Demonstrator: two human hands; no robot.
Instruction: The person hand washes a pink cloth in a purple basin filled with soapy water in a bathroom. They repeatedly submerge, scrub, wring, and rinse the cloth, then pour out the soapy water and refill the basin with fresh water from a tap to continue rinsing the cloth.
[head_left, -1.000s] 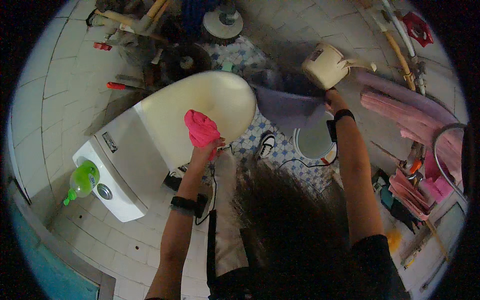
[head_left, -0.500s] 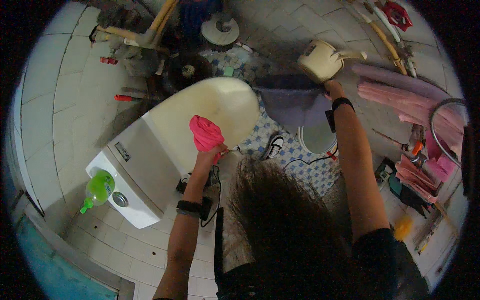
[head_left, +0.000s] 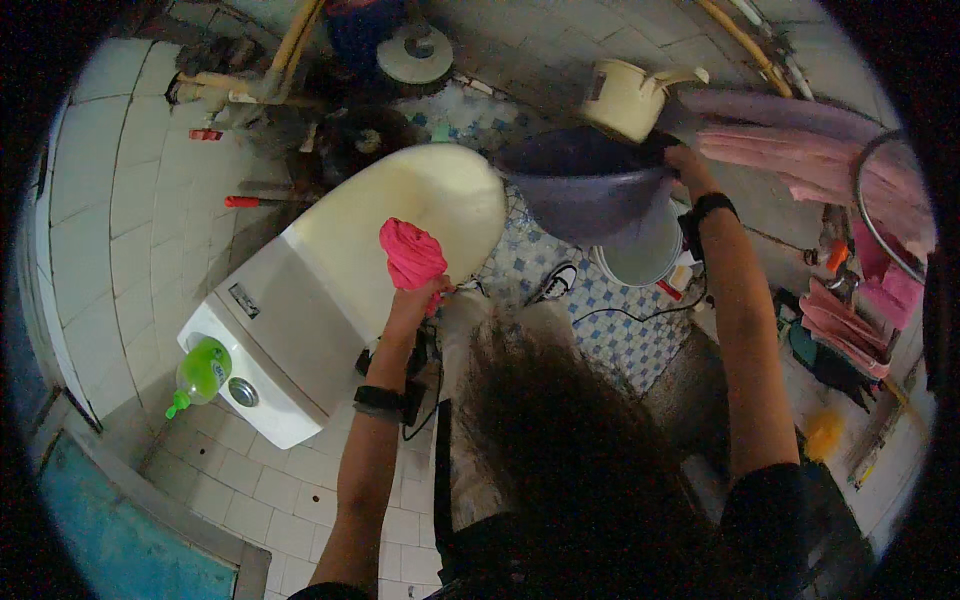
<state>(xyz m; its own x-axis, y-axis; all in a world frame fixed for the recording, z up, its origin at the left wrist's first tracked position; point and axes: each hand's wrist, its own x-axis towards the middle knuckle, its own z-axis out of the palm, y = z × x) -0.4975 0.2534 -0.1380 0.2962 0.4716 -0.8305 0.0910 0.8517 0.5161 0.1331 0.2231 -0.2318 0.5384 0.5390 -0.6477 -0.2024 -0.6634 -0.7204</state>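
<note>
My left hand [head_left: 418, 298] is closed around a bunched bright pink cloth [head_left: 412, 252], held above the closed cream lid of the toilet [head_left: 455, 190]. At the right, my right hand [head_left: 690, 168] grips the rim of a purple-grey basin [head_left: 600, 205]. The basin is tilted, and its dark inside shows. It overlaps part of a round white bucket [head_left: 640, 262] on the floor. Just beyond the basin's far rim is a cream dipper [head_left: 622, 100] with its handle pointing right; whether it touches the basin I cannot tell.
A green soap bottle [head_left: 204, 372] lies on the toilet tank [head_left: 290, 425]. Pink towels [head_left: 790, 160] hang along the right wall, near a metal ring [head_left: 868, 190]. Pipes [head_left: 290, 50] run at the upper left. A dark cable [head_left: 630, 318] crosses the blue-and-white tiles near my shoe [head_left: 557, 284].
My right hand has shifted right and slightly up with the basin's rim, and more of the basin's inside shows. The left hand keeps the pink cloth in nearly the same place.
</note>
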